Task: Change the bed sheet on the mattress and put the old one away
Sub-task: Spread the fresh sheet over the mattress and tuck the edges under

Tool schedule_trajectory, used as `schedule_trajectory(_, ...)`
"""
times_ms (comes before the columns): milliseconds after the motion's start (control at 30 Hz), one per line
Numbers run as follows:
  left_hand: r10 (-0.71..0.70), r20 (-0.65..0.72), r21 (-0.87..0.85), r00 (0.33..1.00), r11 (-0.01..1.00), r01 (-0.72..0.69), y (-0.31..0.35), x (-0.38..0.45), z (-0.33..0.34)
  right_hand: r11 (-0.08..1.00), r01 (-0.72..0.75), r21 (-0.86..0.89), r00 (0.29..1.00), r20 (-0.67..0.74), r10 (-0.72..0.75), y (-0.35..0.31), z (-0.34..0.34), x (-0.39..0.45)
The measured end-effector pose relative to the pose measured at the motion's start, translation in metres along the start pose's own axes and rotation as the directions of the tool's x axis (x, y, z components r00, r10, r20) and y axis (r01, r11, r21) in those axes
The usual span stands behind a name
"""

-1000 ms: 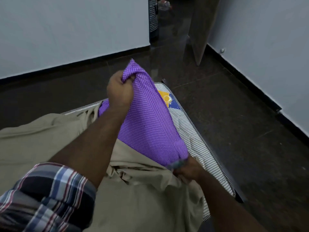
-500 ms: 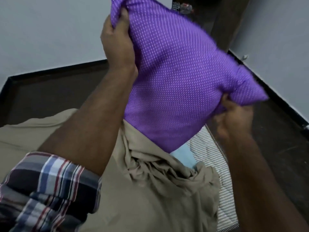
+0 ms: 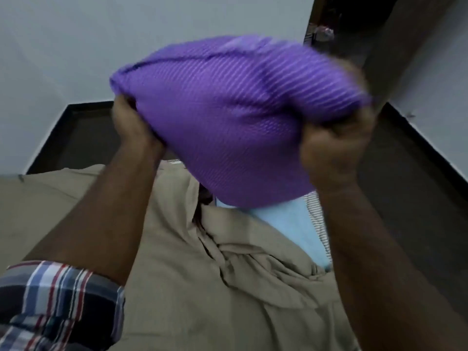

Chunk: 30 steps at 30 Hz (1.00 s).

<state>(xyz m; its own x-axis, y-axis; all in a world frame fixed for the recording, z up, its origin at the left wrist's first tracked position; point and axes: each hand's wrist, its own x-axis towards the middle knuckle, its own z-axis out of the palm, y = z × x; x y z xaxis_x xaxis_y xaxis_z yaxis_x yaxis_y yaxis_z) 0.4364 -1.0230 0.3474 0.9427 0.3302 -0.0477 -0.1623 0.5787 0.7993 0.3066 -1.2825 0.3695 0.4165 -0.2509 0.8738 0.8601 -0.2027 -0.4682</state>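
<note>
Bed sheet [image 3: 192,287], beige, lies rumpled over the mattress [image 3: 316,216] at the 6 o'clock part of the view, below both hands and touching neither. Thin soft cloth, bunched into folds toward 4 o'clock, smoother toward 8 o'clock. Mattress shows only at 3–4 o'clock of the sheet: striped edge plus a pale blue patch.

Purple pillow [image 3: 228,127] held in the air above the sheet, centre of view, motion-blurred. Plump, rounded, fabric with fine pale dots smeared into lines.

Left hand [image 3: 131,127] at the pillow's 9 o'clock corner, fingers curled into the fabric, gripping it. Right hand [image 3: 334,145] at the 3–4 o'clock end, fingers clenched on the bunched corner; blurred, finger detail unclear. Both forearms raised, angled up and inward from 7 and 5 o'clock. Left arm has a plaid sleeve [image 3: 55,302] rolled up near the elbow.

Dark glossy floor [image 3: 405,173] around the bed, pale walls [image 3: 76,46] at 10–12 o'clock, dark doorway at 1 o'clock.
</note>
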Motion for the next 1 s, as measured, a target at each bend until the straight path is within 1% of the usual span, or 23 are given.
schedule_trajectory(33, -0.015, -0.015, 0.128, 1.000, 0.992, 0.017, 0.004, 0.007, -0.015, 0.997, -0.009, -0.076, 0.997, 0.081, 0.015, -0.015, 0.035, -0.015)
schedule_trajectory(67, -0.036, -0.049, 0.218, 0.998, 0.975, 0.046, 0.020, 0.005, -0.036, 0.996, 0.025, -0.089, 0.977, 0.211, -0.006, -0.009, 0.048, -0.008)
schedule_trajectory(100, -0.055, -0.058, 0.324, 0.997, 0.943, 0.071, 0.027, -0.008, -0.049, 0.981, 0.136, -0.135, 0.931, 0.357, -0.080, -0.014, 0.068, -0.023)
schedule_trajectory(133, 0.001, -0.050, 0.514, 0.999, 0.857, 0.025, 0.013, -0.022, -0.054, 0.964, 0.211, -0.160, 0.892, 0.436, -0.122, -0.017, 0.095, -0.045)
schedule_trajectory(167, 0.040, 0.161, 0.641, 0.986, 0.756, -0.135, 0.005, -0.043, -0.061, 0.961, 0.223, -0.161, 0.882, 0.453, -0.129, -0.020, 0.118, -0.061)
schedule_trajectory(200, 0.111, 0.092, 0.835, 0.990, 0.532, -0.137, 0.014, -0.073, -0.054, 0.962, 0.213, -0.168, 0.874, 0.472, -0.111, -0.024, 0.140, -0.076)
schedule_trajectory(233, 0.308, 0.070, 0.960, 0.949, 0.237, -0.148, 0.000, -0.106, -0.059, 0.957, 0.204, -0.205, 0.853, 0.517, -0.071, -0.027, 0.163, -0.099)
schedule_trajectory(267, 0.223, 0.048, 0.990, 0.974, 0.120, -0.077, -0.007, -0.126, -0.067, 0.955, 0.156, -0.252, 0.796, 0.605, 0.029, -0.038, 0.187, -0.127)
schedule_trajectory(300, 0.063, -0.096, 0.979, 0.993, 0.189, 0.082, 0.007, -0.132, -0.094, 0.959, 0.084, -0.272, 0.671, 0.727, 0.148, -0.048, 0.208, -0.154)
schedule_trajectory(333, -0.117, -0.161, 0.938, 0.980, 0.292, 0.189, 0.026, -0.100, -0.144, 0.963, -0.031, -0.267, 0.540, 0.806, 0.241, -0.050, 0.223, -0.182)
schedule_trajectory(367, -0.027, -0.243, 0.917, 0.970, 0.318, 0.239, 0.034, -0.069, -0.198, 0.949, -0.175, -0.263, 0.403, 0.860, 0.313, -0.050, 0.233, -0.206)
schedule_trajectory(400, -0.015, -0.312, 0.902, 0.950, 0.309, 0.301, 0.060, -0.047, -0.252, 0.909, -0.322, -0.266, 0.301, 0.881, 0.364, -0.050, 0.238, -0.224)
schedule_trajectory(433, -0.043, -0.370, 0.866, 0.928, 0.346, 0.361, 0.078, -0.028, -0.285, 0.837, -0.452, -0.309, 0.227, 0.867, 0.443, -0.045, 0.240, -0.237)
schedule_trajectory(467, -0.037, -0.375, 0.880, 0.926, 0.301, 0.368, 0.085, -0.024, -0.294, 0.752, -0.547, -0.367, 0.169, 0.832, 0.529, -0.038, 0.237, -0.246)
schedule_trajectory(500, -0.011, -0.336, 0.919, 0.942, 0.218, 0.330, 0.076, -0.021, -0.299, 0.668, -0.616, -0.417, 0.133, 0.781, 0.611, -0.026, 0.229, -0.254)
schedule_trajectory(533, -0.044, -0.289, 0.942, 0.956, 0.164, 0.292, 0.050, -0.023, -0.296, 0.585, -0.671, -0.456, 0.117, 0.714, 0.690, -0.011, 0.215, -0.258)
schedule_trajectory(567, -0.138, -0.241, 0.957, 0.961, 0.132, 0.259, 0.020, -0.030, -0.294, 0.508, -0.718, -0.475, 0.126, 0.630, 0.767, 0.008, 0.195, -0.262)
schedule_trajectory(633, -0.319, -0.204, 0.957, 0.925, 0.133, 0.257, -0.035, -0.048, -0.286, 0.376, -0.789, -0.486, 0.148, 0.444, 0.884, 0.049, 0.135, -0.260)
schedule_trajectory(667, -0.372, -0.187, 0.957, 0.909, 0.140, 0.254, -0.060, -0.057, -0.279, 0.312, -0.817, -0.485, 0.152, 0.340, 0.928, 0.066, 0.102, -0.255)
schedule_trajectory(733, -0.466, -0.130, 0.974, 0.875, 0.106, 0.200, -0.108, -0.073, -0.265, 0.182, -0.825, -0.535, 0.152, 0.101, 0.983, 0.100, 0.031, -0.247)
schedule_trajectory(833, -0.521, 0.020, 0.999, 0.853, 0.038, 0.000, -0.175, -0.099, -0.230, -0.058, -0.712, -0.700, 0.156, -0.238, 0.959, 0.141, -0.066, -0.243)
schedule_trajectory(900, -0.498, 0.150, 0.984, 0.854, -0.007, -0.177, -0.214, -0.108, -0.207, -0.164, -0.698, -0.697, 0.096, -0.318, 0.943, 0.163, -0.114, -0.247)
schedule_trajectory(1000, -0.413, 0.301, 0.917, 0.860, -0.123, -0.380, -0.259, -0.116, -0.165, -0.211, -0.705, -0.678, -0.002, -0.295, 0.956, 0.189, -0.158, -0.252)
